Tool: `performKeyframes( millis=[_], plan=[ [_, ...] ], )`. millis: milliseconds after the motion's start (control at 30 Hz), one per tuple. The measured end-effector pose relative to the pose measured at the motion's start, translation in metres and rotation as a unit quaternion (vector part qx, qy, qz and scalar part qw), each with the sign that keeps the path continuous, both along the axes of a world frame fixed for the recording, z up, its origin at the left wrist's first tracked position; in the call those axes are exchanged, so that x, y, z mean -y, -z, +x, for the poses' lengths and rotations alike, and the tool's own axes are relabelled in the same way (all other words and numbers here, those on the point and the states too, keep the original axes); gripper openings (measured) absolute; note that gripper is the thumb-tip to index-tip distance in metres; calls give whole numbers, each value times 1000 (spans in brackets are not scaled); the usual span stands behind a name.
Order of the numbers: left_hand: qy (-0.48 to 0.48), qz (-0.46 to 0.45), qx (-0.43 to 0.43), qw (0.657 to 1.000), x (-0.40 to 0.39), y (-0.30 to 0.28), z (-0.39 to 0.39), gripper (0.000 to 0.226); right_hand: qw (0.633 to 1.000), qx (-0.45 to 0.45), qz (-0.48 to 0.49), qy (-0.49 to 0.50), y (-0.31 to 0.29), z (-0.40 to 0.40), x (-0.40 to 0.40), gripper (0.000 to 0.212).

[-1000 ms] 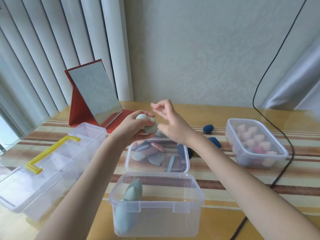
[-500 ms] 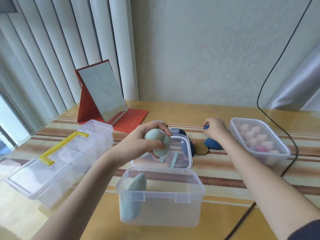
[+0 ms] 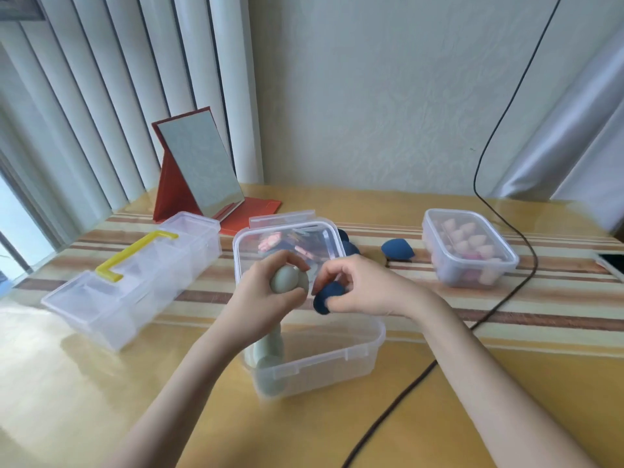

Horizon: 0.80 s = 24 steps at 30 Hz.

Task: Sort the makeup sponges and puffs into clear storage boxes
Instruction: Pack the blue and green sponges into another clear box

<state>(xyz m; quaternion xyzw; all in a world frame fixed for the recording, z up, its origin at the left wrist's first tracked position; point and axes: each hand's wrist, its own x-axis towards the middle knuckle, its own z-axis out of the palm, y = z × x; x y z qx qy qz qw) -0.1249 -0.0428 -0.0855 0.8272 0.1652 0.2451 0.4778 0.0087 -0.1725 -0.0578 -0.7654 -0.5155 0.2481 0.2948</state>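
Observation:
My left hand [image 3: 266, 295] grips a pale green sponge [image 3: 288, 280] above the near clear box [image 3: 337, 359]. My right hand [image 3: 364, 288] pinches a dark blue sponge [image 3: 327, 297] right beside it, over the same box. That box holds pale green sponges [image 3: 266, 363] at its left end. Behind it a lidded clear box [image 3: 287, 241] holds mixed puffs. More dark blue sponges [image 3: 397, 249] lie on the table further back. At the right, a closed clear box [image 3: 469, 251] is full of pink sponges.
A long compartment box with a yellow handle [image 3: 135, 275] stands open at the left. A red folding mirror [image 3: 199, 177] stands at the back. A black cable [image 3: 499, 298] runs across the right side. A phone [image 3: 613, 263] lies at the right edge.
My right hand picked up a dark blue sponge from the table and brought it back beside my left hand. My left hand still holds the green sponge, now lower over the near box.

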Motion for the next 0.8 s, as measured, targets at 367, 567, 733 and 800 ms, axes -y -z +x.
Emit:
performKeyframes(
  millis=[367, 567, 733, 800],
  plan=[
    [-82, -18, 142, 986, 23, 0, -24, 26, 993, 111, 33, 22, 40, -43, -4, 25],
    [-88, -81, 165, 979, 18, -5, -15, 26, 989, 141, 40, 25, 42, -43, -13, 29],
    [-89, -100, 155, 979, 15, 6, -19, 38, 989, 112, 71, 62, 44, -39, -15, 23],
    [-81, -99, 142, 982, 12, 7, -20, 42, 990, 73, 93, 77, 43, -37, -15, 25]
  ],
)
